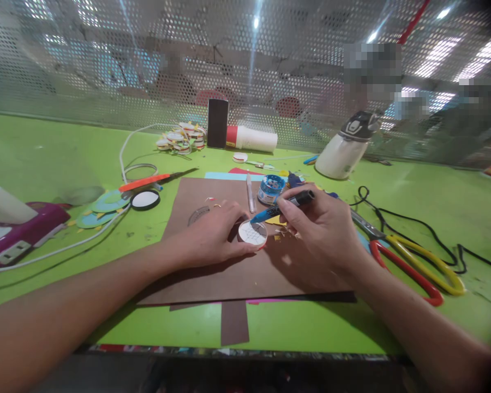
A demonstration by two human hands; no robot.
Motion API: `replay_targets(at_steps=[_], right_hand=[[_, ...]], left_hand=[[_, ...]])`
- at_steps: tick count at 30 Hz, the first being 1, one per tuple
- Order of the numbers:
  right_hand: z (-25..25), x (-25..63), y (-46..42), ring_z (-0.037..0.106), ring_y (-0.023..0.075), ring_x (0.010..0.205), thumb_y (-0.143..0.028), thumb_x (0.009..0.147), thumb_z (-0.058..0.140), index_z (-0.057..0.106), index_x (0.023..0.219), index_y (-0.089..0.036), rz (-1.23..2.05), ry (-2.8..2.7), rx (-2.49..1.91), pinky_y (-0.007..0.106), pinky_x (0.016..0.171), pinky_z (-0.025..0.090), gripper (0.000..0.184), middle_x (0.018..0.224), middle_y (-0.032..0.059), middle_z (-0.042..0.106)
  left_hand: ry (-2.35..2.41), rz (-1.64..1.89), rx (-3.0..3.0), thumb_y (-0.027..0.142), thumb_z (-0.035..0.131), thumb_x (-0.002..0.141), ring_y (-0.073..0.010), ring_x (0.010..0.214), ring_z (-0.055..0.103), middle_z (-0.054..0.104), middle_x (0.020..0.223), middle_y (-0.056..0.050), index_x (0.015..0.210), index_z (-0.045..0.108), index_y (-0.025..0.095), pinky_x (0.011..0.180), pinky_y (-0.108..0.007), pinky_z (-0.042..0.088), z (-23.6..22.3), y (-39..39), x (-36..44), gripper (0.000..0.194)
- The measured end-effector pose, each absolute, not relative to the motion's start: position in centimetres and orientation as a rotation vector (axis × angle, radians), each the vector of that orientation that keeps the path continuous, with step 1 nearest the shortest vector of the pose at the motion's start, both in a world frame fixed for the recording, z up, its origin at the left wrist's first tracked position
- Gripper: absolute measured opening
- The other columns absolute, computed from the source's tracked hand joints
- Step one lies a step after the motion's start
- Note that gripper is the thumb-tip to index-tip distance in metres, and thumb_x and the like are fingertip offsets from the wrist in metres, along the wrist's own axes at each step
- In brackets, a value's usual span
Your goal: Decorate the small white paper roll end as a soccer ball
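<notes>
My left hand (215, 232) grips a small round disc (252, 236) by its left edge, thumb at the near side. Its white top carries a pattern of dark lines, and a bit of red shows at the rim. In my right hand (321, 226) is a blue marker (275, 210) with a black end, its tip at the disc's far edge; whether it touches is hard to tell. Both hands rest over a brown sheet (229, 284). Just beyond stand an open blue jar (270, 191) and a slim white pen-like tool (251, 194).
Large scissors (417, 267) with red and yellow handles lie right, beside a black cord (417, 221). Left are an orange cutter (145, 182), a black-rimmed white disc (145, 200) and a purple power strip (24, 234). A phone (217, 123), cup (256, 138) and bottle (343, 150) stand behind.
</notes>
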State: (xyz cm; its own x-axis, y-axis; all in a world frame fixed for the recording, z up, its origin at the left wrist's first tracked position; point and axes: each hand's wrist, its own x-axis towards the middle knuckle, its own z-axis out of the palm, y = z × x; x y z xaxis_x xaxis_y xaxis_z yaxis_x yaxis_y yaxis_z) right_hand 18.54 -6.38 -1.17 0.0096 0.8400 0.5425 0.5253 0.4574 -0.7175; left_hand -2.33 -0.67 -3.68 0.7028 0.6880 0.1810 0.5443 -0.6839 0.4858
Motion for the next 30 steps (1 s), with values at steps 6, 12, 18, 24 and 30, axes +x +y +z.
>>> replay_targets(at_steps=[6,12,18,24,30], right_hand=[[-1.22,18.53,-6.41,0.057,0.0112,0.058,-0.03,0.095,0.065,0.066,0.085,-0.019,0.319,-1.683,-1.214,0.024,0.054,0.046,0.015,0.07,-0.001,0.066],[-0.94,18.49,-6.61,0.057,0.0121,0.057,-0.033,0.093,0.066,0.065,0.083,-0.02,0.335,-1.654,-1.216,0.025,0.053,0.045,0.017,0.067,-0.001,0.065],[-0.53,18.59,-6.82,0.057,0.0133,0.056,-0.038,0.093,0.067,0.065,0.084,-0.021,0.385,-1.562,-1.215,0.028,0.053,0.046,0.019,0.067,-0.0007,0.064],[-0.87,18.8,-6.92,0.054,0.0113,0.056,-0.036,0.094,0.066,0.066,0.084,-0.02,0.379,-1.618,-1.223,0.026,0.052,0.042,0.019,0.066,-0.0017,0.063],[-0.74,18.57,-6.88,0.055,0.0118,0.056,-0.036,0.093,0.067,0.066,0.085,-0.019,0.368,-1.615,-1.226,0.026,0.052,0.043,0.019,0.067,-0.0013,0.064]], left_hand=[[0.941,0.493,2.508,0.055,0.07,0.085,-0.0254,0.093,0.059,0.064,0.106,-0.008,0.112,0.064,0.02,0.081,-0.037,0.046,-3.73,-0.65,-2.25,0.045],[0.941,0.504,2.512,0.055,0.07,0.086,-0.0258,0.095,0.059,0.065,0.107,-0.008,0.11,0.064,0.02,0.082,-0.037,0.047,-3.64,-0.66,-2.29,0.043],[0.952,0.5,2.484,0.055,0.071,0.084,-0.0255,0.094,0.061,0.067,0.109,-0.008,0.111,0.064,0.021,0.083,-0.039,0.048,-3.63,-0.68,-2.29,0.044],[0.969,0.489,2.497,0.054,0.07,0.084,-0.0269,0.095,0.059,0.066,0.107,-0.009,0.109,0.064,0.02,0.083,-0.04,0.047,-3.52,-0.8,-2.29,0.043],[0.991,0.472,2.472,0.055,0.07,0.084,-0.0268,0.095,0.059,0.066,0.108,-0.009,0.11,0.064,0.019,0.081,-0.039,0.046,-3.26,-1.0,-2.14,0.044]])
